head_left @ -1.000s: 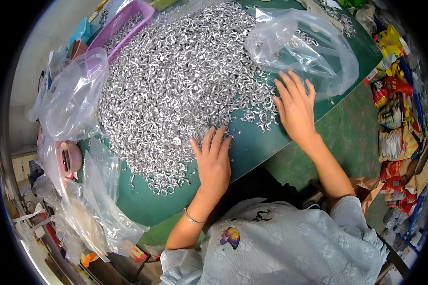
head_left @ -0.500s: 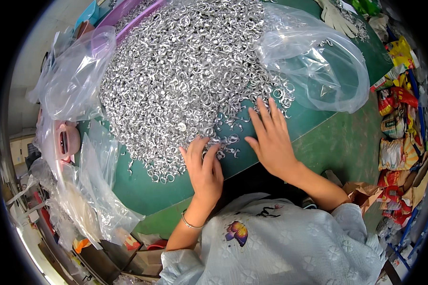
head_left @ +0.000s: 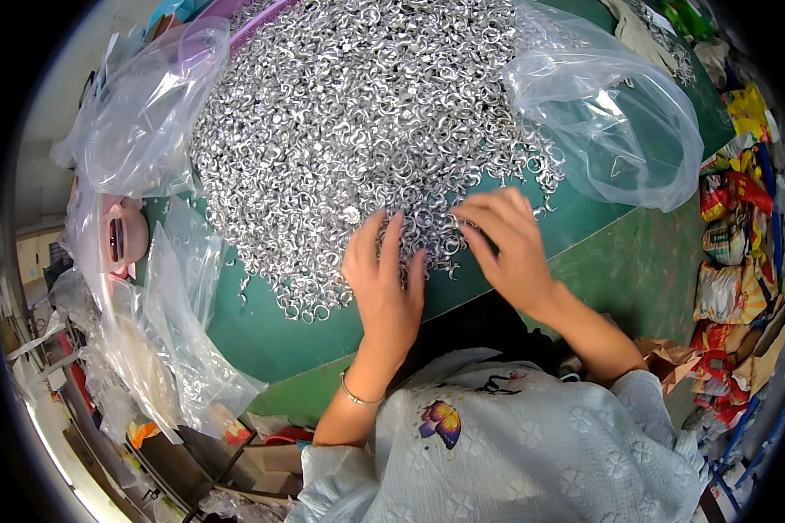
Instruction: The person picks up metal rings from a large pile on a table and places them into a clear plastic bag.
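Note:
A large heap of small silvery metal pieces (head_left: pixel 340 148), many of them curved or ring-shaped, spreads over the green table. My left hand (head_left: pixel 382 283) rests at the heap's near edge, fingers apart and tips among the pieces. To its right, my right hand (head_left: pixel 510 248) reaches in from the side with bent fingers and the thumb apart from them. No piece shows in either palm. A few loose pieces lie between the two hands, near the right fingertips.
Clear plastic bags lie to the right (head_left: pixel 610 131) and left (head_left: pixel 148 113) of the heap. A purple basket (head_left: pixel 257 26) stands at the far left, and a pink object (head_left: pixel 126 237) sits by the left table edge. Coloured packages (head_left: pixel 723 288) line the right side.
My right hand has moved left toward the heap and its fingers have bent. My left hand has shifted slightly up and right, its fingers reaching farther into the pieces.

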A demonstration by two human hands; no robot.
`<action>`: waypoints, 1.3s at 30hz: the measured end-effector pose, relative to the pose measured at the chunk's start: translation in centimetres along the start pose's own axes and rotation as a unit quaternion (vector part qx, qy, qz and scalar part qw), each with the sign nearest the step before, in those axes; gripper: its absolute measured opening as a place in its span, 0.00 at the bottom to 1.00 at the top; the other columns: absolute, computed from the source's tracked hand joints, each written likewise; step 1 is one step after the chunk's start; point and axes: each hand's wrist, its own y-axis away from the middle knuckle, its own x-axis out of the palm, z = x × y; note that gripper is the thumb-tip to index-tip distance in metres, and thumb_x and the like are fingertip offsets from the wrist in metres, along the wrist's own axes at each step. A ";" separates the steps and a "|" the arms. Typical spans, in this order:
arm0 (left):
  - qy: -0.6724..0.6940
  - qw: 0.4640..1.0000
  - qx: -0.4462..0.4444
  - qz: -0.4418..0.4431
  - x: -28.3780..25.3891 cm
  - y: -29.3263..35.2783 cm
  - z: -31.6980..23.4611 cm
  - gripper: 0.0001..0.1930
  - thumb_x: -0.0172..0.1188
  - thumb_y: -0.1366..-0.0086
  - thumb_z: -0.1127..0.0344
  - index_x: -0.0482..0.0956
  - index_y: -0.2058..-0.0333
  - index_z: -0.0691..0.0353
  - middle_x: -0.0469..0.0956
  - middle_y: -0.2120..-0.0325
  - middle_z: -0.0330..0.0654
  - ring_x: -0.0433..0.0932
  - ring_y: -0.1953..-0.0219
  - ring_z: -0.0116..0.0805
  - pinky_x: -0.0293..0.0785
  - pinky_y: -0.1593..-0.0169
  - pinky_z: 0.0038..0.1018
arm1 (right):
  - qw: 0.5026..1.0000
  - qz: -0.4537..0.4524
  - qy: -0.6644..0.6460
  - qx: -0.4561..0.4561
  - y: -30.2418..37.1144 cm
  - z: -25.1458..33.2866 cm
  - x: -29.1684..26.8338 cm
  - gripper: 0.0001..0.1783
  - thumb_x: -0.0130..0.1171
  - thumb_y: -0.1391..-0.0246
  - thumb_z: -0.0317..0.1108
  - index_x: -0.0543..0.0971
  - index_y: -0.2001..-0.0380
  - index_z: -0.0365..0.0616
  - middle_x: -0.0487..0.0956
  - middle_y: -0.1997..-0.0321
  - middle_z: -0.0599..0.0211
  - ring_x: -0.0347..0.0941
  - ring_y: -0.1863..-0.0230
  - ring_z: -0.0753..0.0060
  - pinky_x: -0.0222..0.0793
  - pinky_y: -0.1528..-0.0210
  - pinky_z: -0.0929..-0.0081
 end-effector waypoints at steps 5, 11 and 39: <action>-0.055 0.998 -0.010 0.035 0.2 -0.1 1.0 0.15 0.63 0.48 0.73 0.75 0.60 0.57 0.69 0.56 0.42 0.66 0.50 0.43 0.55 0.47 0.38 | 0.999 0.016 0.000 -0.036 -3.1 -0.9 1.7 0.11 0.57 0.54 0.24 0.78 0.64 0.40 0.74 0.60 0.65 0.67 0.59 0.60 0.62 0.56 0.66; -0.039 0.998 -0.053 -0.005 -0.8 1.4 2.1 0.11 0.62 0.49 0.76 0.76 0.65 0.59 0.70 0.59 0.42 0.69 0.55 0.40 0.57 0.50 0.34 | 0.989 0.036 0.130 -0.058 -3.8 -0.8 3.3 0.12 0.58 0.57 0.26 0.77 0.65 0.46 0.70 0.66 0.69 0.64 0.60 0.66 0.56 0.59 0.68; -0.058 0.998 0.004 0.026 0.3 1.9 0.7 0.09 0.61 0.48 0.75 0.75 0.67 0.59 0.70 0.60 0.40 0.68 0.60 0.38 0.55 0.56 0.34 | 0.972 -0.015 0.232 0.044 -0.2 -2.7 -3.3 0.13 0.59 0.57 0.22 0.76 0.64 0.45 0.71 0.62 0.66 0.65 0.59 0.61 0.57 0.59 0.67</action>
